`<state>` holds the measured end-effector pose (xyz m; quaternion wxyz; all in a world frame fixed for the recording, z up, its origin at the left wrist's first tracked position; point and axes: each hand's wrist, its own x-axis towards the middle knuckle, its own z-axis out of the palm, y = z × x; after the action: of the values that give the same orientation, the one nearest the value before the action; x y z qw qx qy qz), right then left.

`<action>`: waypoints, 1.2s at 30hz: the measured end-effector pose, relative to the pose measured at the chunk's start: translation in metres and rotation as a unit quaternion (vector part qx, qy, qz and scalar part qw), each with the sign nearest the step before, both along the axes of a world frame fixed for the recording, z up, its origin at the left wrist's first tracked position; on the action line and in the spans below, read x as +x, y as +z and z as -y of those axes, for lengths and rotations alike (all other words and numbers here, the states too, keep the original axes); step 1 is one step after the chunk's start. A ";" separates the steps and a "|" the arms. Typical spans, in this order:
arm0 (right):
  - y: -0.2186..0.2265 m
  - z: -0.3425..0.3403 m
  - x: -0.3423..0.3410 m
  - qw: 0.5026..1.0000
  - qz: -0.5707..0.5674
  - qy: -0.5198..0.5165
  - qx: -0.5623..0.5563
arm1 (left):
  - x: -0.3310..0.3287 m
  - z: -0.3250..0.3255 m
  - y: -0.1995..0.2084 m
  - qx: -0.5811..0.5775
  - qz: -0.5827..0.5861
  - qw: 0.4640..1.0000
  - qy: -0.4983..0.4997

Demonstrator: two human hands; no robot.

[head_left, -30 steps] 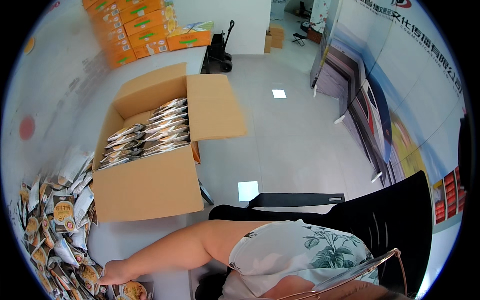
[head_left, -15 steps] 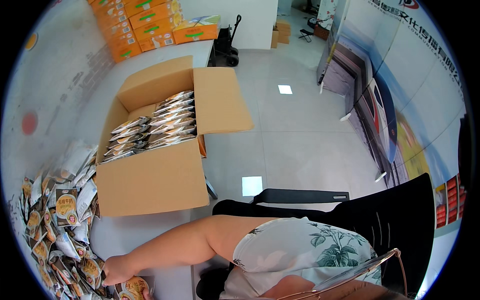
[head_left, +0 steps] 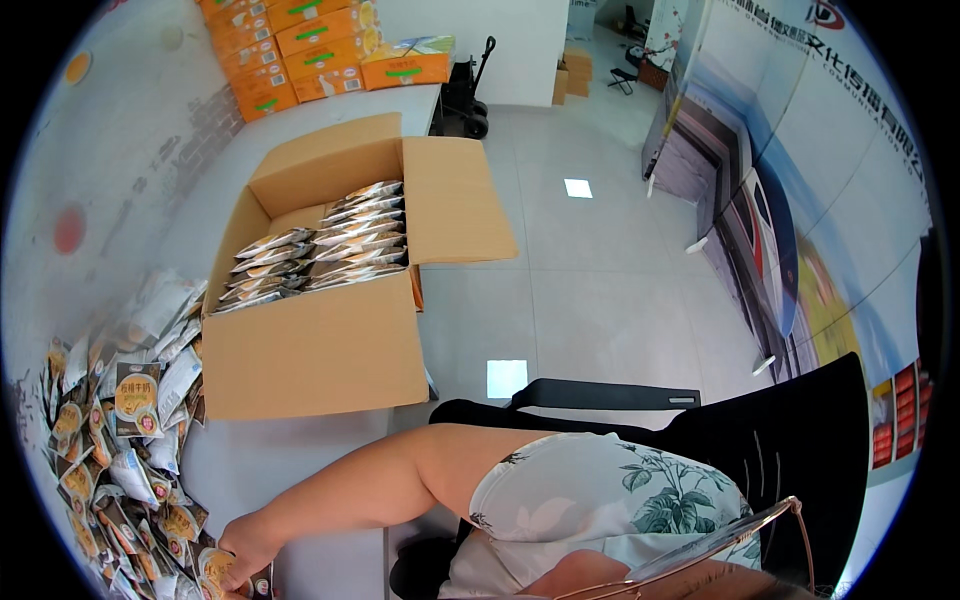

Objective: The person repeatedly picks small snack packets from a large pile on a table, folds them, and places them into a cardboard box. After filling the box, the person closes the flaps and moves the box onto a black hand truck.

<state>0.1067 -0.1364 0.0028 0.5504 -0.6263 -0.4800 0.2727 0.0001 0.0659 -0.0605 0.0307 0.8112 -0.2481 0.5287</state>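
Note:
My right hand [head_left: 252, 542] reaches down at the lower left, its fingers bent over a small brown-and-tan food sachet [head_left: 214, 570] with a round cup picture. Another dark sachet [head_left: 262, 582] shows just beside it, cut off by the lower edge. Only a sliver of skin shows below the held sachet, perhaps my left hand; its fingers are hidden. A heap of loose sachets [head_left: 136, 398], some with silvery-white backs up, spreads along the table's left side. Beyond it stands an open cardboard box [head_left: 310, 365] with sachets [head_left: 358, 240] stacked in two rows.
Orange cartons [head_left: 318, 55] are piled at the far end of the white table [head_left: 300, 450]. A black folding trolley [head_left: 470, 95] stands past that end. The black chair [head_left: 810, 460] with its armrest [head_left: 600, 394] is at the right. A printed display wall [head_left: 770, 230] runs along the right side.
My right hand has shifted slightly right and down, from the heap's edge onto a sachet. The sachet and thumb seen at the lower edge have mostly left view. The whole view has shifted slightly.

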 end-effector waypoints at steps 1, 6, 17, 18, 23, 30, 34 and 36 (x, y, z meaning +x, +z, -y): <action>0.006 0.002 -0.001 0.999 -0.009 0.032 -0.018 | -0.010 0.006 -0.002 -0.089 -0.088 0.991 0.056; 0.027 0.019 -0.006 0.982 -0.091 0.085 -0.140 | -0.010 0.040 0.017 -0.236 -0.206 0.943 0.116; 0.001 -0.001 -0.011 0.992 0.105 -0.064 -0.023 | -0.001 0.053 0.029 -0.552 -0.307 0.776 0.015; 0.003 -0.001 -0.013 0.987 0.140 -0.080 -0.011 | -0.002 0.052 0.030 -0.584 -0.309 0.751 0.005; 0.020 0.008 -0.029 0.994 0.096 -0.045 -0.026 | -0.023 0.028 0.035 -0.725 -0.280 0.628 -0.037; 0.019 0.013 -0.028 0.993 0.109 0.006 -0.036 | -0.025 0.039 0.052 -0.735 -0.341 0.566 -0.153; 0.010 0.007 -0.035 0.991 0.119 0.029 -0.044 | -0.023 0.055 0.071 -0.736 -0.298 0.595 -0.127; 0.014 0.015 -0.038 0.991 0.121 0.047 -0.029 | -0.025 0.064 0.081 -0.754 -0.294 0.579 -0.099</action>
<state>0.0686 -0.1510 0.0171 0.4560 -0.6474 -0.5639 0.2343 -0.0246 0.0023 0.0202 0.7550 0.5771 0.1839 0.2512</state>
